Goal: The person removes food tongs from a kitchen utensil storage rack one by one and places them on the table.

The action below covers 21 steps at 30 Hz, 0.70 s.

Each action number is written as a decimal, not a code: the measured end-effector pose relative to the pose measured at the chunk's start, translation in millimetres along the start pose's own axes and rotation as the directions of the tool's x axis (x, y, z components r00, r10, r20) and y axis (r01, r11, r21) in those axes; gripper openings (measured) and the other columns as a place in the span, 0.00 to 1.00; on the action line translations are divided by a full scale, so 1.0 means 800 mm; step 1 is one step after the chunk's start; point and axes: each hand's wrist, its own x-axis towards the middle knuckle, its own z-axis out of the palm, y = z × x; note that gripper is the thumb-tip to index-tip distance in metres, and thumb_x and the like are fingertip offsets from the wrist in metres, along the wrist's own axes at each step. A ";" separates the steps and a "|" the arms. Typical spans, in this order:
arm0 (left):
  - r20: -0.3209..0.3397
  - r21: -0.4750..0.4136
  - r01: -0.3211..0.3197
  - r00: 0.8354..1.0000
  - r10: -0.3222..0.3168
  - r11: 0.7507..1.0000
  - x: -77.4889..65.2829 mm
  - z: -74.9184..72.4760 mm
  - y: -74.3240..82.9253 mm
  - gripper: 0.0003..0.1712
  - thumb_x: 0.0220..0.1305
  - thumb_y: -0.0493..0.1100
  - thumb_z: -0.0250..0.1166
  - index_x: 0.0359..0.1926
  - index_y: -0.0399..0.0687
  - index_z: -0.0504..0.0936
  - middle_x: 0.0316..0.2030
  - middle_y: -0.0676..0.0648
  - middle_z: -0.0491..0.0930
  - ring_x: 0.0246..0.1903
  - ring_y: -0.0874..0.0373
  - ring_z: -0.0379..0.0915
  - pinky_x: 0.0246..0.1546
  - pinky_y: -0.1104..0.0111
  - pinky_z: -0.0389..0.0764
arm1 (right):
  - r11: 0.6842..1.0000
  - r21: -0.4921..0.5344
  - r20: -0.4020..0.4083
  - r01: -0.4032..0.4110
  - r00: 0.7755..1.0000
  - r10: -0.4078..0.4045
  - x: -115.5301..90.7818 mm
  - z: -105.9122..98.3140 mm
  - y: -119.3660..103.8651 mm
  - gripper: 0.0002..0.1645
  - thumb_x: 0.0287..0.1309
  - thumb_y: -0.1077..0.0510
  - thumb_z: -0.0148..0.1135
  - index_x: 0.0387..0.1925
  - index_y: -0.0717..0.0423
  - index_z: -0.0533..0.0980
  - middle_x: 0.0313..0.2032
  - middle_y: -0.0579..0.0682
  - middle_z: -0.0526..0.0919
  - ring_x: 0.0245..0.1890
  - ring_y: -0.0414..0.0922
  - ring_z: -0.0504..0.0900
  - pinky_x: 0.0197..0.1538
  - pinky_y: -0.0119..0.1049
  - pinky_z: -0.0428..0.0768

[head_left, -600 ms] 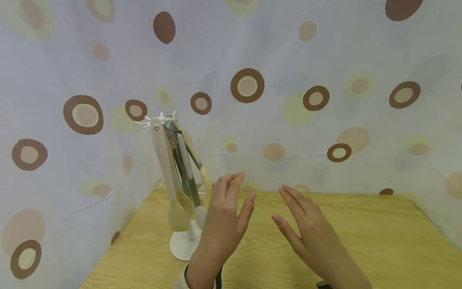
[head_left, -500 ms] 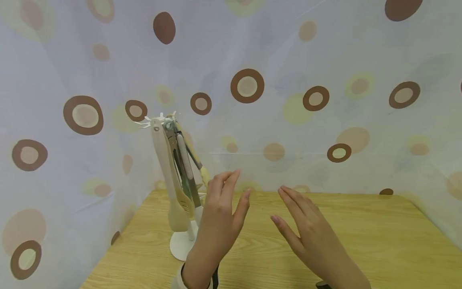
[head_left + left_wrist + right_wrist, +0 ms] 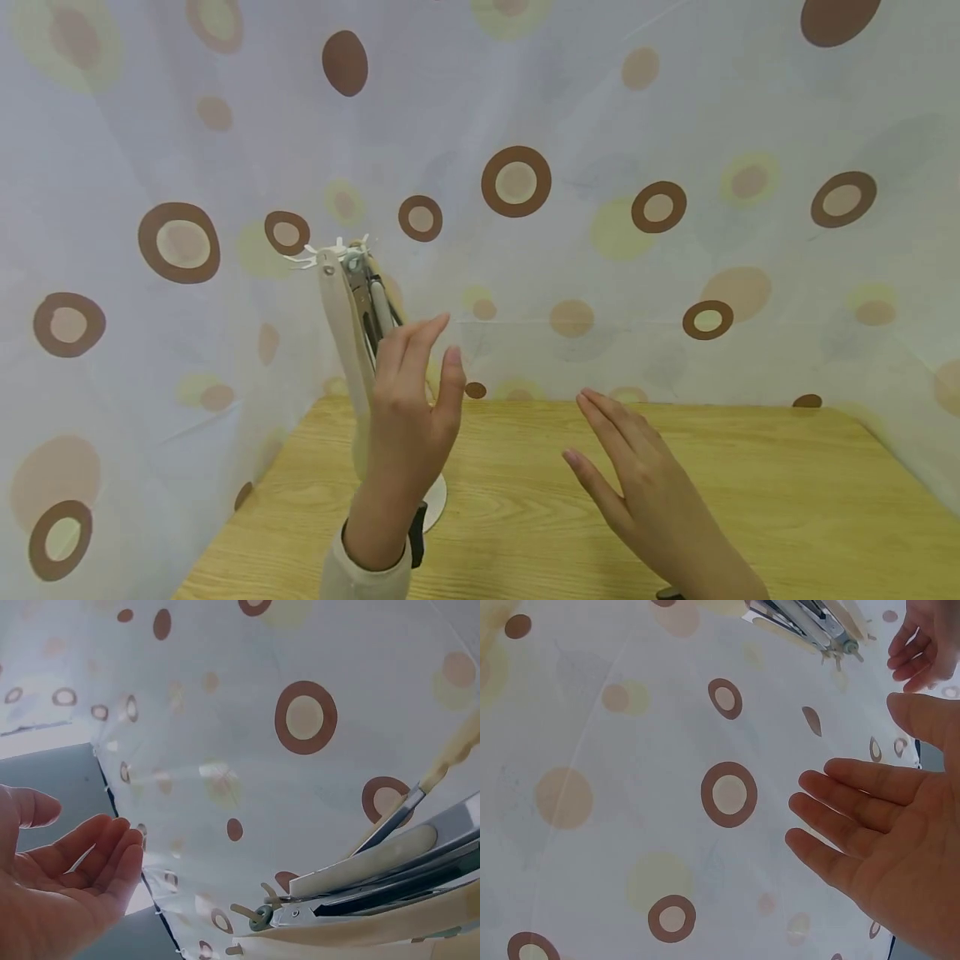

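Ring-printed backdrop (image 3: 585, 100), wood-grained tabletop (image 3: 540, 517), left hand (image 3: 408, 408) near slender hanging utensils (image 3: 341, 333)

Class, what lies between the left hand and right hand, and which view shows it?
The head view shows bare wooden tabletop between the left hand and the right hand, spotted curtain behind; the stand's white base peeks out beside the left wrist.
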 end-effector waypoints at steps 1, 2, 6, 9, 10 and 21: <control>-0.006 0.001 0.001 1.000 -0.001 1.000 0.003 -0.002 -0.001 0.18 0.67 0.39 0.53 0.52 0.33 0.78 0.45 0.38 0.76 0.47 0.45 0.71 0.49 0.58 0.73 | 1.000 -0.001 -0.001 0.001 1.000 -0.001 0.000 0.000 0.000 0.33 0.65 0.51 0.57 0.66 0.63 0.65 0.63 0.55 0.71 0.59 0.53 0.72 0.57 0.50 0.70; -0.009 0.002 0.006 1.000 -0.006 1.000 0.006 -0.005 -0.003 0.18 0.67 0.39 0.53 0.52 0.33 0.78 0.45 0.38 0.76 0.47 0.45 0.71 0.49 0.58 0.73 | 1.000 -0.002 -0.002 0.002 1.000 -0.002 0.000 0.001 0.000 0.33 0.65 0.51 0.57 0.66 0.63 0.65 0.63 0.54 0.71 0.60 0.53 0.72 0.57 0.50 0.70; -0.039 0.010 0.010 0.999 -0.010 1.000 0.021 -0.015 -0.010 0.17 0.66 0.38 0.53 0.52 0.32 0.78 0.44 0.37 0.76 0.47 0.45 0.71 0.49 0.58 0.73 | 1.000 -0.002 -0.003 0.009 1.000 -0.009 0.000 0.002 0.001 0.32 0.66 0.50 0.56 0.66 0.62 0.65 0.63 0.54 0.70 0.60 0.53 0.72 0.57 0.50 0.70; -0.060 0.009 -0.008 0.998 0.008 1.000 0.033 -0.022 -0.017 0.17 0.66 0.37 0.54 0.51 0.32 0.78 0.44 0.36 0.76 0.47 0.44 0.71 0.50 0.57 0.73 | 1.000 0.001 -0.004 0.014 1.000 -0.014 0.000 0.002 0.001 0.32 0.66 0.50 0.56 0.66 0.62 0.66 0.63 0.54 0.70 0.60 0.53 0.71 0.57 0.50 0.70; -0.065 0.010 -0.018 0.998 0.019 1.000 0.036 -0.024 -0.020 0.17 0.66 0.37 0.54 0.51 0.32 0.78 0.44 0.35 0.76 0.48 0.43 0.71 0.51 0.56 0.73 | 1.000 0.003 -0.005 0.016 1.000 -0.016 0.000 0.002 0.002 0.32 0.66 0.50 0.55 0.66 0.62 0.66 0.63 0.54 0.70 0.60 0.53 0.71 0.58 0.50 0.70; -0.059 0.076 -0.072 0.995 0.077 0.995 0.071 -0.047 -0.063 0.17 0.66 0.38 0.51 0.48 0.29 0.79 0.44 0.33 0.76 0.49 0.39 0.69 0.55 0.54 0.69 | 0.998 0.007 -0.037 0.057 0.998 -0.057 0.001 0.004 0.004 0.30 0.69 0.48 0.51 0.65 0.62 0.67 0.61 0.54 0.72 0.58 0.52 0.73 0.59 0.44 0.68</control>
